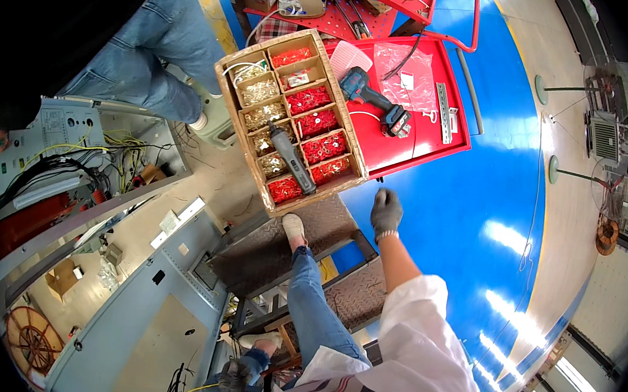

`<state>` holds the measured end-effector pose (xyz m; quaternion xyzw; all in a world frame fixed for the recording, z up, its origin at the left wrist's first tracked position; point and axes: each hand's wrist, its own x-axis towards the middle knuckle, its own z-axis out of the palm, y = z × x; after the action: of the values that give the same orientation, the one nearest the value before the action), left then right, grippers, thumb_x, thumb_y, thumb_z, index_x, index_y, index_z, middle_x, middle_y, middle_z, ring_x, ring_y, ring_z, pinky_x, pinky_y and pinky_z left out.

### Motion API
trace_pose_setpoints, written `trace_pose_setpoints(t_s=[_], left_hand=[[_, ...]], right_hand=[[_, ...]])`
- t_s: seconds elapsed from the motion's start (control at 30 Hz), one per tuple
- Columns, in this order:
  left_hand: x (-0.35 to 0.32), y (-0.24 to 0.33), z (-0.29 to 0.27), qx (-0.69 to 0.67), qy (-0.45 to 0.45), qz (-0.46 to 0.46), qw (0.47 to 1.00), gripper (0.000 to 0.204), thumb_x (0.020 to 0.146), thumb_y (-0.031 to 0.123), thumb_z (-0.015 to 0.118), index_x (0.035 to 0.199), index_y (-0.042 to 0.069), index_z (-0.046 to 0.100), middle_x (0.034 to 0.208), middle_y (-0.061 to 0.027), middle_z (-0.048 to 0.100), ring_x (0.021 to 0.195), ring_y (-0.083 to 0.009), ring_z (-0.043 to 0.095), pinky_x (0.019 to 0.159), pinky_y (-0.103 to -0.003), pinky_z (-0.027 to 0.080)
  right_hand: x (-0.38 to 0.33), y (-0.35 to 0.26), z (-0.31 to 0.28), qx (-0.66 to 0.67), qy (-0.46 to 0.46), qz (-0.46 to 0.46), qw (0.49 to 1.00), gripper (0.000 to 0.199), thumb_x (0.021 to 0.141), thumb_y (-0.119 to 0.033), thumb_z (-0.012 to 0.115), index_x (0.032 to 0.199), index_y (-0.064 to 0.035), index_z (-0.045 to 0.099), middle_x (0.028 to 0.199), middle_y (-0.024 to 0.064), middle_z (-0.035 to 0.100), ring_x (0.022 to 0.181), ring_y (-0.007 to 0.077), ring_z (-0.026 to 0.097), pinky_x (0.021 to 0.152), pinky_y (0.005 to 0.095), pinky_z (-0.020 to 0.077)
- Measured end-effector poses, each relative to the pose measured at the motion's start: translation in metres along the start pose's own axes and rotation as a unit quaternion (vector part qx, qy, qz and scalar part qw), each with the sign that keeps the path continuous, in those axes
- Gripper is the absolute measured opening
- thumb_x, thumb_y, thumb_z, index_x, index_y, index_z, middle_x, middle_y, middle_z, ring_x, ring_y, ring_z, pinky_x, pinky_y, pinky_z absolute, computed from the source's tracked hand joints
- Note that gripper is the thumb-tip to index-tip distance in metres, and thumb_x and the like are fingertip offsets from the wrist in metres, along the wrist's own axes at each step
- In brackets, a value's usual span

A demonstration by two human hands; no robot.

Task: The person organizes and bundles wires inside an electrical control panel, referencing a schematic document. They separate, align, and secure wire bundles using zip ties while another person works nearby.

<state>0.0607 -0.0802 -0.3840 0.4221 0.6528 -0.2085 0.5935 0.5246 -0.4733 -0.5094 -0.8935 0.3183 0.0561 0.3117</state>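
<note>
My right hand (386, 211), in a grey glove, is stretched out with straight fingers and holds nothing. It hovers just below the front edge of a red cart shelf (449, 144), near the corner of a cardboard compartment box (224, 69). The box holds several sections of red and metal terminals, and a grey hand tool (292, 158) lies across them. My left hand (234, 383), in a dark glove, hangs low beside my leg at the lower edge, next to a yellow wire (196, 389). Its grip is unclear.
I stand on a metal step platform (264, 248). A blue cordless drill (371, 100) and plastic bags lie on the cart. Another person in jeans (143, 54) stands at upper left by an open cabinet with wiring (63, 163). The floor (477, 210) is blue.
</note>
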Motion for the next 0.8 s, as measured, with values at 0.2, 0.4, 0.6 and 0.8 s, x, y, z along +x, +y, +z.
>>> trace_pose_setpoints(t_s=[0.2,0.4,0.6,0.8], left_hand=[[-0.034,0.061,0.067,-0.010,0.015,-0.081,0.997,0.030,0.087,0.028,0.059,0.107,0.006,0.056,0.092,-0.0099,0.061,0.073,-0.0216,0.059,0.054,-0.034,0.049],[-0.013,0.072,0.071,0.062,0.026,-0.079,0.995,0.041,0.084,0.036,0.062,0.110,0.006,0.052,0.084,-0.0089,0.062,0.069,-0.0177,0.060,0.055,-0.034,0.050],[-0.028,0.080,0.102,0.079,0.097,-0.075,0.989,0.039,0.084,0.035,0.062,0.107,0.005,0.052,0.084,-0.0093,0.063,0.068,-0.0179,0.060,0.054,-0.029,0.050],[0.000,0.076,0.078,-0.019,-0.027,-0.081,0.996,0.028,0.086,0.029,0.061,0.100,0.006,0.054,0.080,-0.0062,0.060,0.066,-0.0157,0.056,0.053,-0.029,0.047]], right_hand=[[0.117,-0.048,0.038,-0.017,0.014,-0.088,0.996,0.019,0.083,-0.020,0.053,0.099,-0.0119,0.059,0.086,0.0210,0.062,0.085,0.0394,0.058,0.074,0.0447,0.0466],[0.189,-0.055,0.082,-0.232,-0.103,-0.156,0.955,0.037,0.078,-0.015,0.059,0.113,-0.0069,0.049,0.112,0.0223,0.051,0.101,0.0349,0.054,0.086,0.0401,0.0453],[0.192,-0.073,0.114,-0.264,-0.156,-0.051,0.950,0.040,0.079,-0.012,0.057,0.118,-0.0081,0.049,0.123,0.0198,0.046,0.111,0.0362,0.050,0.089,0.0448,0.0452],[0.172,-0.029,0.092,-0.159,-0.161,-0.040,0.973,0.026,0.082,-0.020,0.054,0.102,-0.0036,0.055,0.099,0.0218,0.061,0.098,0.0344,0.058,0.083,0.0405,0.0468]])
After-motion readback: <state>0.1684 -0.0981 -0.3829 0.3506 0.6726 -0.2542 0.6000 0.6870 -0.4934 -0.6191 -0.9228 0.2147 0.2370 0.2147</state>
